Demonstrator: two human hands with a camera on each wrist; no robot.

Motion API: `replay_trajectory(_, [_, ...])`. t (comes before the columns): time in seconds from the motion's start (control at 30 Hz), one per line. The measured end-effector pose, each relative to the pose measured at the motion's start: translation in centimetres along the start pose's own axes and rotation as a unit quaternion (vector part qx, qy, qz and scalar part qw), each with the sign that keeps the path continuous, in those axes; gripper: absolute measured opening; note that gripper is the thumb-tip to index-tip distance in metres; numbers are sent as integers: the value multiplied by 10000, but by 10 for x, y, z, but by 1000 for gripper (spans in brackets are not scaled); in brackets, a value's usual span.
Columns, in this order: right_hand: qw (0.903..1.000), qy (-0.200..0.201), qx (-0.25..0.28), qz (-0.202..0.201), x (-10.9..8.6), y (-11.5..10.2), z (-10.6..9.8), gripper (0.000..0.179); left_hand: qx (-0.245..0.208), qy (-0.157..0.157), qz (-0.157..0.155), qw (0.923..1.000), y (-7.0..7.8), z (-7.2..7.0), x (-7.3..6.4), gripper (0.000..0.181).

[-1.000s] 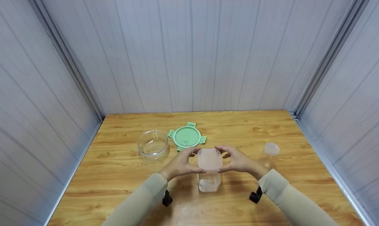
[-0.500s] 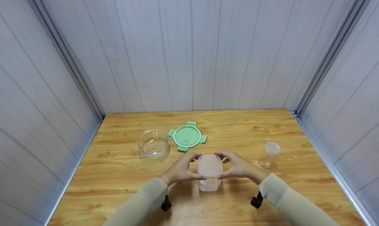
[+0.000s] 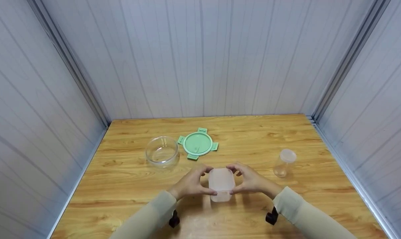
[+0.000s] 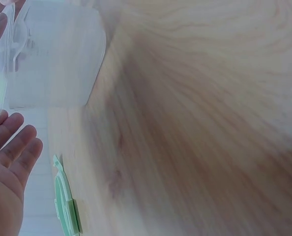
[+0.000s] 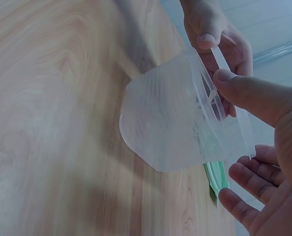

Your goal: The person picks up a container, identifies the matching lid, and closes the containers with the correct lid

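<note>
Both hands hold a translucent, rounded-square plastic lid [image 3: 221,179] by its opposite sides. My left hand [image 3: 193,183] pinches its left edge between thumb and fingers; my right hand [image 3: 252,181] does the same on the right. Beneath it, a clear plastic food container [image 3: 221,198] stands on the table, its upper part covered by the lid in the head view. From the right wrist, a narrow gap shows between the lid [image 5: 242,125] and the rim of the container [image 5: 158,118]. In the left wrist view the container [image 4: 57,59] fills the upper left.
A round glass bowl [image 3: 162,152] stands at the left of the wooden table [image 3: 127,186]. Beside it lies a round green lid [image 3: 198,144] with clip flaps spread outward. A clear jar with a whitish cap [image 3: 284,162] stands at the right. Panel walls [image 3: 200,59] enclose the table.
Both hands have brought the translucent lid down and toward the person, so it covers more of the container in the head view. The bowl, green lid and jar have stayed put.
</note>
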State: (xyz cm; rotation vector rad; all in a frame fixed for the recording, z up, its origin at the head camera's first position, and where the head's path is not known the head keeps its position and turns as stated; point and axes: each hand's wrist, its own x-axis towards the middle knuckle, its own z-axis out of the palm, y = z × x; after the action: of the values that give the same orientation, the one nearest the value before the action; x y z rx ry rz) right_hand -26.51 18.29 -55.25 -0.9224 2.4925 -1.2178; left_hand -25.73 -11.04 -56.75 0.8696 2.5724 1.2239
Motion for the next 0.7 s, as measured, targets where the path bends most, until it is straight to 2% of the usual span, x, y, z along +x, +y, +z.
replay_trajectory(0.3, [9999,-118,78,63,-3,3,3,87,69,-34,-121,9999,-2,4,-3,89])
replay_trajectory(0.7, [9997,-141,119,183,-3,5,10,88,-27,-58,-131,9999,-5,6,-6,88])
